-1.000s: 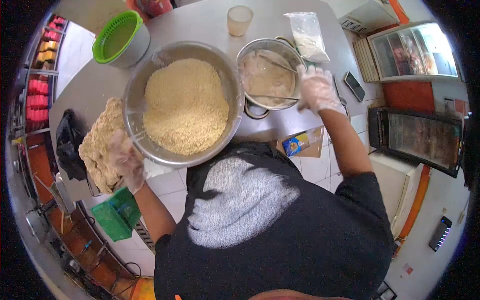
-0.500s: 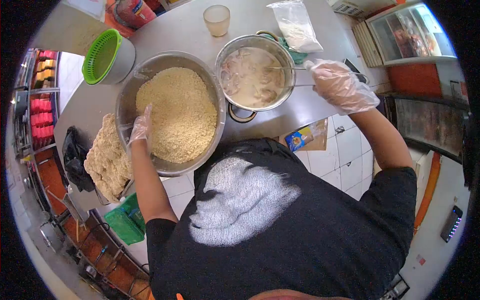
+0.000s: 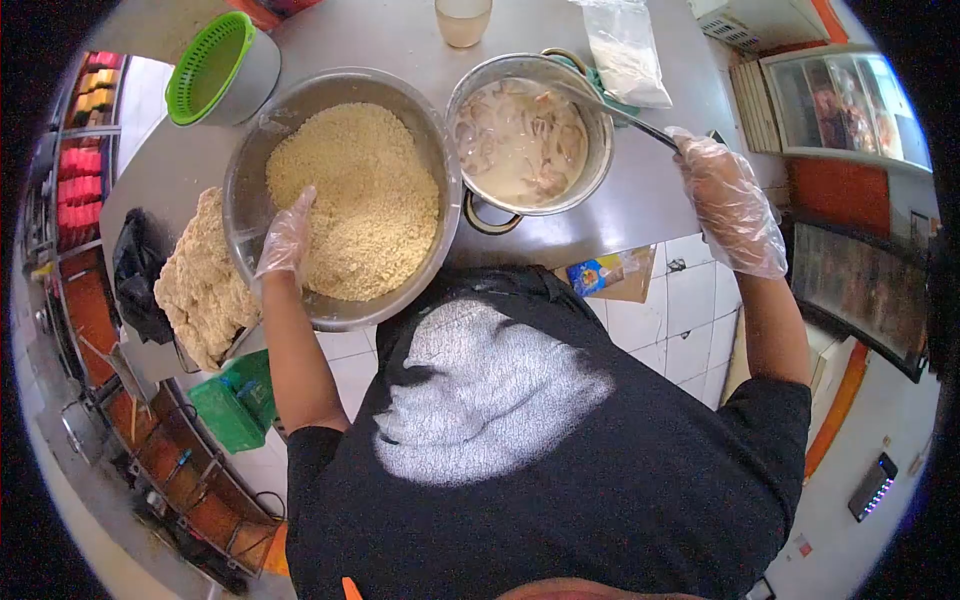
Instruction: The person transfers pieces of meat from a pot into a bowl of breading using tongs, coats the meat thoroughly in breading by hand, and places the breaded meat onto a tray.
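My left hand (image 3: 288, 235), in a clear plastic glove, reaches over the near left rim of a large metal bowl (image 3: 452, 190). Its fingers are stretched out and rest at the edge of the pale, crumbly flour mix (image 3: 360, 200) inside. My right hand (image 3: 728, 205), gloved the same way, is closed around the handle of metal tongs (image 3: 640, 122). The tongs lean across the right rim of a metal pot (image 3: 600, 165), their tips at its far side. Pieces of what looks like raw meat (image 3: 545, 175) sit in milky liquid in the pot.
Left of the bowl lie a lumpy, flour-coated mass (image 3: 208, 285) and a black plastic bag (image 3: 140, 275). A green strainer in a grey container (image 3: 240, 85) stands behind. A cup (image 3: 463, 22) and a bag of white powder (image 3: 628, 55) are at the back of the metal table (image 3: 575, 235).
My right hand has moved right and turned with the tongs, which have risen towards the pot's far rim. My left hand stays in the bowl. The whole view has shifted slightly.
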A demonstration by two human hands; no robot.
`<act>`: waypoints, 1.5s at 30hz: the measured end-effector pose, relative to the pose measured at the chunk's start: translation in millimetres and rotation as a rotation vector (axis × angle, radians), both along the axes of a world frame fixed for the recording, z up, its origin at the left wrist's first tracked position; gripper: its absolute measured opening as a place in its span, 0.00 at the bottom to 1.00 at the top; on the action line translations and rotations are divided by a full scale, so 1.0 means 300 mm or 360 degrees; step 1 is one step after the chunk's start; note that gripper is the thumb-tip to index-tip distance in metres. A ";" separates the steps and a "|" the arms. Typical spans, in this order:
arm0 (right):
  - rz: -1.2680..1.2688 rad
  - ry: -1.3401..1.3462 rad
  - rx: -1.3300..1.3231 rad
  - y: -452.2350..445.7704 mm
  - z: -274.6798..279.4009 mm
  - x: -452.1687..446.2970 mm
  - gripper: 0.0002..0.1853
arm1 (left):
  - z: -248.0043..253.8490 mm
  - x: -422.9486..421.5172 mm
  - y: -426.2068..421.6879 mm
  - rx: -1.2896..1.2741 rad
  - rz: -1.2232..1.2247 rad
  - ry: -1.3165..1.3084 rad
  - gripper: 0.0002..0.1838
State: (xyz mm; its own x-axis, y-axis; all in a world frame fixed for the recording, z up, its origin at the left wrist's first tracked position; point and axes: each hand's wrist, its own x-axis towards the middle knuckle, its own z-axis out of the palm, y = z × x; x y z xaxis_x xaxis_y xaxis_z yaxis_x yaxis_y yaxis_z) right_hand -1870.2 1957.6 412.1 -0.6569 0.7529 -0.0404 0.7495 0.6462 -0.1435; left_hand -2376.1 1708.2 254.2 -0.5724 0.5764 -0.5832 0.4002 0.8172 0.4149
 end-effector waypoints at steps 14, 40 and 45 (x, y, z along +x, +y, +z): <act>0.0207 -0.0470 0.0192 0.081 -0.133 -0.085 0.21 | -0.011 0.029 -0.046 0.0386 0.0474 -0.0195 0.37; 0.0280 -0.0452 -0.0004 -0.139 -0.101 -0.136 0.17 | -0.069 -0.001 -0.162 0.0721 0.0382 -0.0283 0.36; 0.0153 0.0167 -0.0296 -0.124 -0.138 -0.082 0.16 | 0.029 0.035 -0.162 0.0674 0.0432 -0.0170 0.36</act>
State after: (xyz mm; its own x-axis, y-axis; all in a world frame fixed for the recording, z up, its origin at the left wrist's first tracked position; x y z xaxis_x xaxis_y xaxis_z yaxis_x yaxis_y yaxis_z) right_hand -1894.8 1920.3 370.6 -0.7330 0.6728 -0.1006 0.6607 0.6689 -0.3406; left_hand -2365.7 1659.5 262.9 -0.6842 0.6136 -0.3941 0.1339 0.6370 0.7591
